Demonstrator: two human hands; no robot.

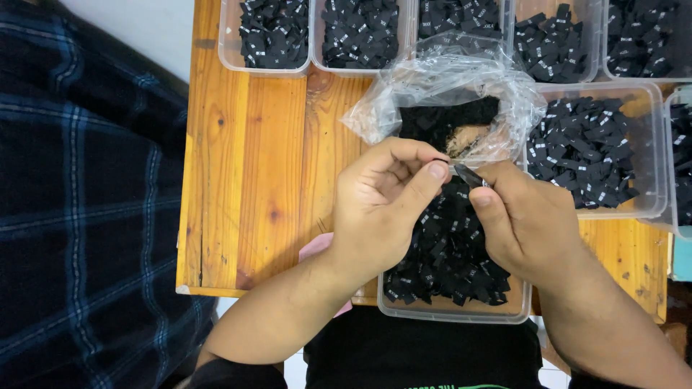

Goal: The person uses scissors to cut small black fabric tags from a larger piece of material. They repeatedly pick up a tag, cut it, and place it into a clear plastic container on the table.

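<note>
- A small black fabric label is pinched between the two hands, just above the near clear tub at the front edge of the wooden surface.
- The left hand is closed on the label's left end, thumb pressed toward the curled fingers; the grip is firm and fully shut.
- The right hand is closed on the other end, thumb and forefinger pinched together, so the label is held taut between both hands.
- The label is seen as a short, dark, folded strip with a faint pale mark; its detail is too small to be made out.
- A heap of matching black labels is already lying in the near tub, under the hands.
- Behind the hands, a crumpled clear plastic bag is lying open, with more black labels inside it, so that stock is judged not yet emptied.
- The work is judged to be well under way: a side tub to the right and a row of tubs along the far edge are already loaded with black labels.
- A dark plaid cloth is seen at the far left, beside the surface, and a pink item is partly hidden beneath the left wrist.
</note>
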